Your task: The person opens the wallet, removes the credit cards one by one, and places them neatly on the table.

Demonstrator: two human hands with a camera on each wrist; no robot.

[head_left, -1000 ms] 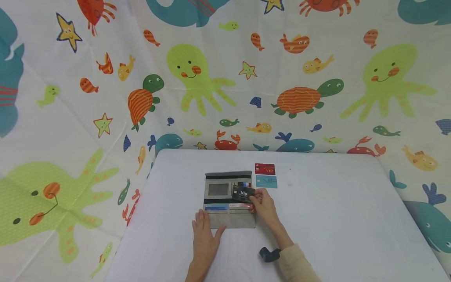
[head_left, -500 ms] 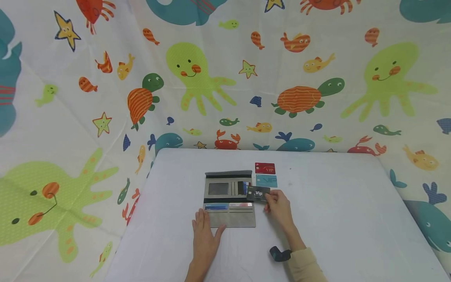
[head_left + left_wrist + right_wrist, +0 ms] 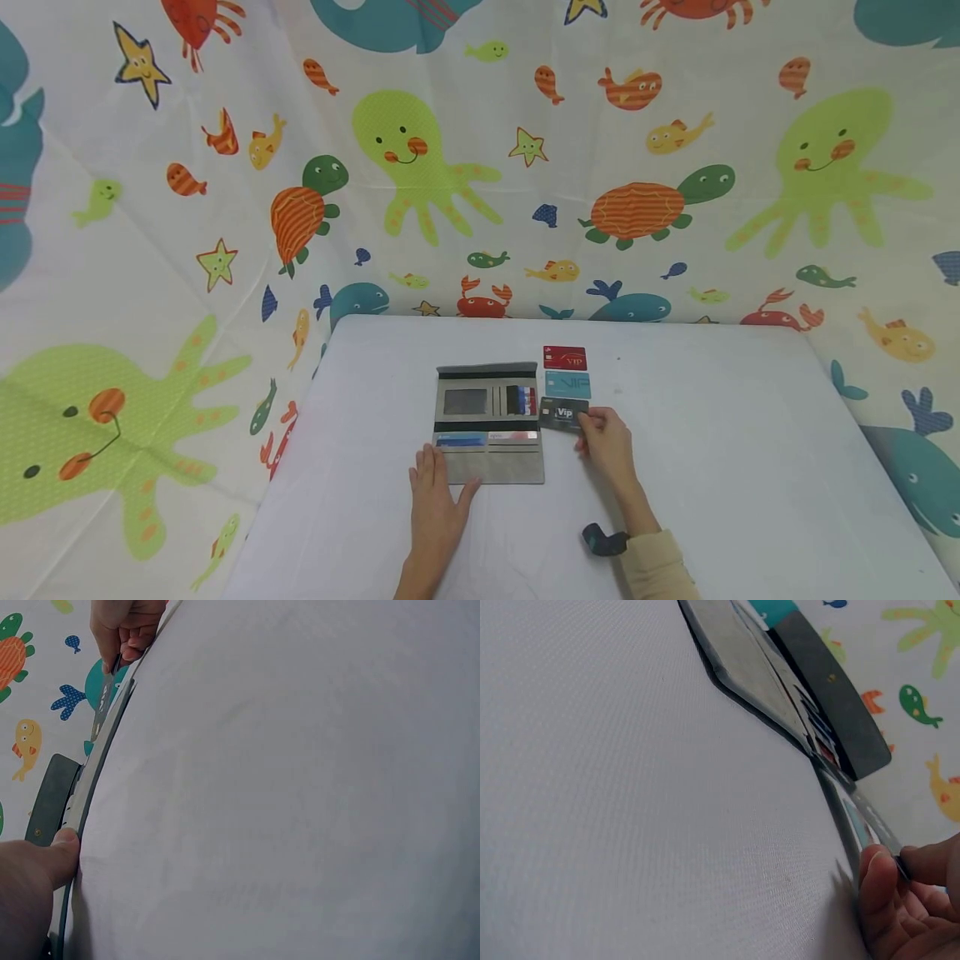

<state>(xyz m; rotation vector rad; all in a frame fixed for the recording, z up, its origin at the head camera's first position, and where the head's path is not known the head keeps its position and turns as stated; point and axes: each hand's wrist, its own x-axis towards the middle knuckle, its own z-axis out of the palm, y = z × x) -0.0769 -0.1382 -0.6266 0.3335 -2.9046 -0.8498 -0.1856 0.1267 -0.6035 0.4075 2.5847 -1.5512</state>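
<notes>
The black Vip card (image 3: pixel 557 412) is just right of the grey wallet (image 3: pixel 515 471), long way side to side, near the teal VIP card (image 3: pixel 567 385). The right hand (image 3: pixel 609 442), the closer one, pinches its right end. The left hand (image 3: pixel 437 496) rests on the wallet, fingers straight.

The right hand (image 3: pixel 911 907), lower right, pinches one end of a thin card (image 3: pixel 876 817), seen nearly edge-on. The card's far end points toward the open wallet (image 3: pixel 742 667); contact cannot be determined. A dark flap (image 3: pixel 832 690) stands along the wallet's far side. The white desk (image 3: pixel 630 787) fills the left.
</notes>
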